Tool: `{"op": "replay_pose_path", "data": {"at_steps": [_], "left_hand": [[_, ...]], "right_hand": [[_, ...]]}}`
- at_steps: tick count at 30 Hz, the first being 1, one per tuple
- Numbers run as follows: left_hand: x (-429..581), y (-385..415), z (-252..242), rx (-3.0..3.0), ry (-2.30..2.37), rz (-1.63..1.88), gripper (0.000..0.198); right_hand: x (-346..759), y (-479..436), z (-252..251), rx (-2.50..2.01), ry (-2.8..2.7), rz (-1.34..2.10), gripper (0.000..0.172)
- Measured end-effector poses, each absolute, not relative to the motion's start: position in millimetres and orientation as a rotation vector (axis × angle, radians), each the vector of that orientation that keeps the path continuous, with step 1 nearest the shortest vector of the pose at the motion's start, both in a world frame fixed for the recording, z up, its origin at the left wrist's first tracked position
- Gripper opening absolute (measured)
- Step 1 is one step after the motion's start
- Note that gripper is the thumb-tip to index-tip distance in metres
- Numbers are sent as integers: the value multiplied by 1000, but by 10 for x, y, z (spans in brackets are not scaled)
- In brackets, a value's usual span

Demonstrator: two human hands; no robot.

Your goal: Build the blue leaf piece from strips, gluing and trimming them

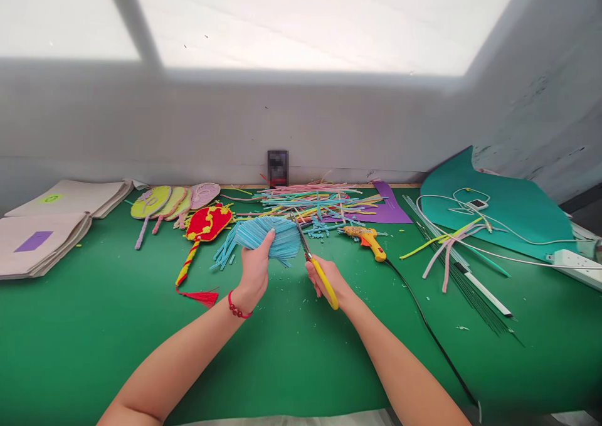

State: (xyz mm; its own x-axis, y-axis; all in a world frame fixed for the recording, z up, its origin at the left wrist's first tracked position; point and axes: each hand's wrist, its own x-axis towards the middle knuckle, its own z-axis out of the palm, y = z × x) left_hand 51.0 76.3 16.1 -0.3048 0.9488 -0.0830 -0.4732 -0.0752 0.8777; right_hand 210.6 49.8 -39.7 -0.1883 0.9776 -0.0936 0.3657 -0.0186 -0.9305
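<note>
My left hand (255,269) grips a blue fan-shaped piece (277,238) made of side-by-side strips, its thumb lying across the front. My right hand (327,277) is closed on yellow-handled scissors (325,283), whose blades point up and away at the right edge of the blue piece. Loose blue strips (226,247) lie left of the piece, and short blue cuttings (320,228) lie beyond the scissors. A red and yellow fan (207,224) with a red tassel rests left of my left hand.
Pastel fans (151,202) and paper stacks (44,244) lie left. Colored strips (310,199) are heaped behind my hands. A yellow glue gun (371,241) with a black cord, thin rods, a teal sheet (508,206) and a white power strip (578,266) lie right.
</note>
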Motion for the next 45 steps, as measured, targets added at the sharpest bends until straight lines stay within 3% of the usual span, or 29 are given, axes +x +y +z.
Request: {"op": "replay_pose_path", "data": {"at_steps": [10,17,27,33,40,42,45], "left_hand": [[515,746,138,656,1051,1668,29],[527,757,129,658,1060,1671,29],[510,772,155,631,1030,1692,36],[518,764,153,581,971,1660,37],[532,741,193,543,946,1638,36],[538,739,188,540,952,1627,35],[560,731,161,547,973,1599,33]], "right_hand": [[2037,461,-376,-1477,-1621,1143,38],[1958,447,-303,-1510,-1443,1241,47],[2187,524,-290,-1642,-1589,876,45],[2473,636,-269,-1989,-1906,512,27],[2648,669,-393,-1825,-2010,192,34],[2625,660,-353,-1769,-1871,235,33],[2526,636,-257,-1559,-1612,642,39]]}}
